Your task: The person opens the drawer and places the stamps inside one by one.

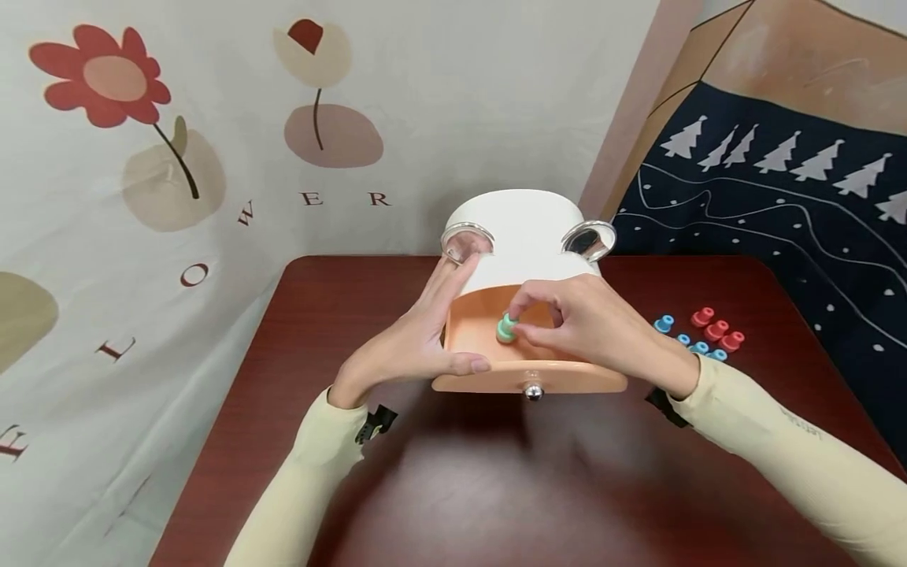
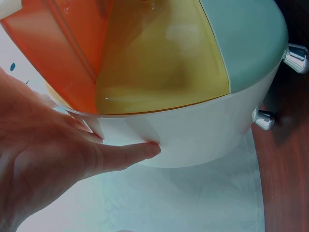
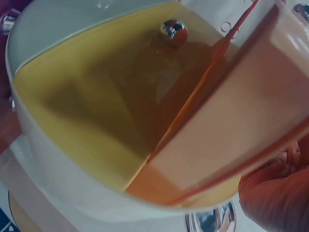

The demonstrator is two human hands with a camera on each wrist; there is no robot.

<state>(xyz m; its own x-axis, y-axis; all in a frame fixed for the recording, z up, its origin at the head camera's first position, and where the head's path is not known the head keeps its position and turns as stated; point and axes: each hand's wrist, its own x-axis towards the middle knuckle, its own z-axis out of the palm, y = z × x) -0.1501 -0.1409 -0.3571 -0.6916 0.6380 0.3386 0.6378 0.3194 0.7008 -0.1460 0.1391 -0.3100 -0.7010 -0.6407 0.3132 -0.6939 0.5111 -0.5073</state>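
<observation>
Two hands work at one white box (image 1: 520, 228) on the tabletop (image 1: 283, 441), its single orange drawer (image 1: 531, 376) pulled out nearward. The right hand (image 1: 584, 319) pinches one green peg (image 1: 506, 329) inside the drawer, left of centre. The left hand (image 1: 418, 335), fingers extended, rests along the box's left side, thumb over the drawer's near edge. Two silver rings (image 1: 590, 240) flank the box; one knob (image 1: 534, 390) fronts the drawer. To the right stand three red pegs (image 1: 716, 330) and four visible blue pegs (image 1: 664, 324).

FLOWER (image 1: 245, 213) — spaced dark capitals — stands on the pale cloth (image 1: 460, 102); lettering (image 1: 801, 424) on the right sleeve (image 1: 772, 449) is illegible.
</observation>
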